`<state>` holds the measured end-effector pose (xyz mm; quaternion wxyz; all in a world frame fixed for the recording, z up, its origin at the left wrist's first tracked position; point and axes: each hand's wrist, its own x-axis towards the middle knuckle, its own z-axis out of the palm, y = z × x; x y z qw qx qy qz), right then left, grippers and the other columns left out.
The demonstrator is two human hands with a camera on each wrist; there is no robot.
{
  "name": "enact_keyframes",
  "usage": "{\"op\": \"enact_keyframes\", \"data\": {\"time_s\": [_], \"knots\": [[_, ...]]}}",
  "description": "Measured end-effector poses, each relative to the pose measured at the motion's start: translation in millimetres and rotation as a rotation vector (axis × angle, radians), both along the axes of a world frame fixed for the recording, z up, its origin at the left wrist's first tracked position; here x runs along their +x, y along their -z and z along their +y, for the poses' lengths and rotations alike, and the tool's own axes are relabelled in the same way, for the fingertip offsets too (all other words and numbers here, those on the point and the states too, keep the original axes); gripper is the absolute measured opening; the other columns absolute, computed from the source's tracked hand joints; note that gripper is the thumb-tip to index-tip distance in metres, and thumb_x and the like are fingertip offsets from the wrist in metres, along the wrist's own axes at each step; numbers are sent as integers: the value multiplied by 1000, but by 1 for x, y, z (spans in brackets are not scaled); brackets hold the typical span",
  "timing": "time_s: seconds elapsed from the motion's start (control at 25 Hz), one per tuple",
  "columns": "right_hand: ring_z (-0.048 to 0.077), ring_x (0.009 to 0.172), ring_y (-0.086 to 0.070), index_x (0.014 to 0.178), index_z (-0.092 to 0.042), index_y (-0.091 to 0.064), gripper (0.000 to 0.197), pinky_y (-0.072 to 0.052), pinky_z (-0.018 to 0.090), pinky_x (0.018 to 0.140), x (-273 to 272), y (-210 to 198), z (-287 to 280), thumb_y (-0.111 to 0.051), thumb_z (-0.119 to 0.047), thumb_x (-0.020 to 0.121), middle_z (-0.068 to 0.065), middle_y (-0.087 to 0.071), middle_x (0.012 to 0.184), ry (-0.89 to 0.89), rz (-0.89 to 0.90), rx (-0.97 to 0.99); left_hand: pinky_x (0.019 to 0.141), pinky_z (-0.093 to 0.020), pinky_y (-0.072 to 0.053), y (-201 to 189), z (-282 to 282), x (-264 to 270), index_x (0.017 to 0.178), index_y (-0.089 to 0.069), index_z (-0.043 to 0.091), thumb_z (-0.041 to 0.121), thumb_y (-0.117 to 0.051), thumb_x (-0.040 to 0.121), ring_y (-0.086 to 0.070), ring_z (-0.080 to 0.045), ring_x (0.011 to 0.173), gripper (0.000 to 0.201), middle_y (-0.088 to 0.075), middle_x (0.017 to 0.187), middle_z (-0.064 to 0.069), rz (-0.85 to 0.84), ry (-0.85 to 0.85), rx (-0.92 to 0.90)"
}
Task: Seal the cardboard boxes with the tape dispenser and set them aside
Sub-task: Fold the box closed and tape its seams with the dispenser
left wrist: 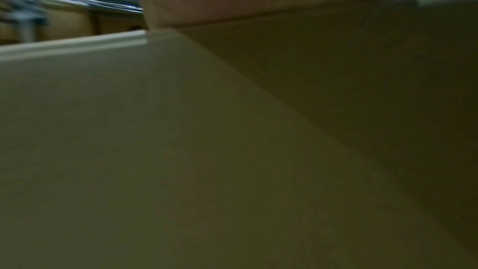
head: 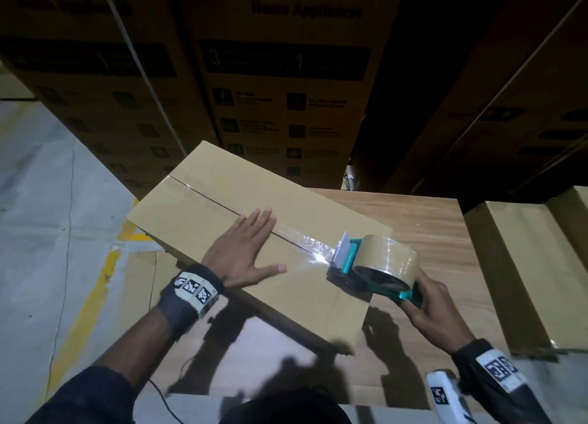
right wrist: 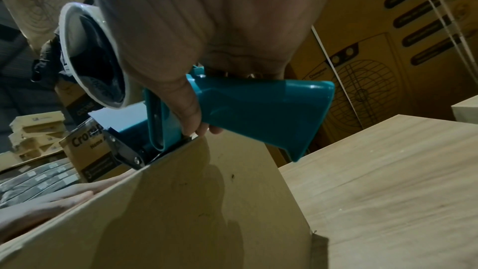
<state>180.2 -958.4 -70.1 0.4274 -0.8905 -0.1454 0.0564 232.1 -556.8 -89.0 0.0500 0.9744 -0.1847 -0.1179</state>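
A long flat cardboard box (head: 206, 207) lies slantwise on the wooden table (head: 429, 220), its left end overhanging the floor. Clear tape (head: 305, 244) runs along its centre seam. My left hand (head: 251, 245) lies flat on the lid with fingers straight, beside the seam. My right hand (head: 436, 306) grips the teal handle of the tape dispenser (head: 375, 267), whose blade end sits at the box's right end. In the right wrist view the tape dispenser (right wrist: 245, 107) touches the edge of the box (right wrist: 181, 201). The left wrist view shows only the box lid (left wrist: 181, 150), blurred.
Another cardboard box (head: 521, 264) lies at the table's right side. Tall printed appliance cartons (head: 286, 89) stand stacked behind the table. Grey floor with a yellow line (head: 92, 293) lies to the left. A dark cable runs near the table's front edge.
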Motion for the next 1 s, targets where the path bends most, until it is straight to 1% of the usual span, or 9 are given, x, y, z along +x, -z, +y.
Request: {"op": "enact_keyframes", "data": {"time_s": [0.04,0.2,0.32,0.4,0.52,0.64,0.8,0.84,1.0], "knots": [[1,96,-67,134,-54,-47,86,-56,23,76,1,3,-1,-73,11,84,-27,-68,108,6,6,-1,129,-42,2,0,-19,-8,162,14,19,97,-14,82,18,-18,156,115,23,168,-2,30,24,-3],[-3,101,-66,139,-30,-50,73,-51,10,80,0,11,-2,-73,12,84,-31,-67,112,16,40,5,128,-42,5,-2,-103,-43,162,14,15,107,-24,66,21,-20,156,138,22,169,-5,106,77,-127],[-2,99,-67,137,-36,-49,76,-51,9,78,0,9,-5,-73,12,84,-28,-67,111,18,25,10,128,-46,1,1,-146,-51,163,-19,18,109,-31,61,3,-22,159,137,-10,171,-8,79,109,-149],[-2,97,-67,136,-39,-48,77,-50,8,76,1,8,-10,-73,12,84,-28,-68,110,23,22,2,127,-49,3,3,-159,-52,160,-30,20,110,-31,58,7,-19,158,136,-14,171,-5,53,75,-129],[-5,99,-66,137,-30,-49,72,-50,7,78,2,9,-11,-73,12,83,-35,-66,109,21,19,1,126,-52,7,7,-165,-56,161,-30,22,111,-26,57,22,-15,155,137,0,172,-3,44,-12,-119],[-6,100,-65,136,-33,-49,72,-50,8,80,3,10,-4,-73,10,84,-33,-67,109,18,6,29,126,-52,7,5,-161,-54,161,-31,23,105,-31,65,16,-16,157,126,-3,172,-2,41,-29,-129],[5,93,-67,137,-33,-52,61,-58,35,77,12,20,25,-72,-4,87,-14,-70,104,-27,-11,6,127,-50,5,-3,-119,-44,161,-26,25,104,-18,66,-7,-22,158,124,-23,169,-4,-21,25,-57],[5,93,-65,133,-31,-54,53,-57,36,76,15,21,34,-71,-8,89,-13,-68,107,-52,-27,-14,127,-49,4,-2,-108,-41,162,-25,23,105,-15,65,-8,-22,158,127,-22,169,-6,-24,35,-28],[-2,96,-59,122,-33,-58,37,-48,17,76,22,9,43,-68,-11,94,-19,-63,114,-157,-95,-60,128,-45,-2,2,-93,-37,162,-26,20,104,-22,70,-6,-23,158,124,-18,170,-8,-15,35,3]]}}
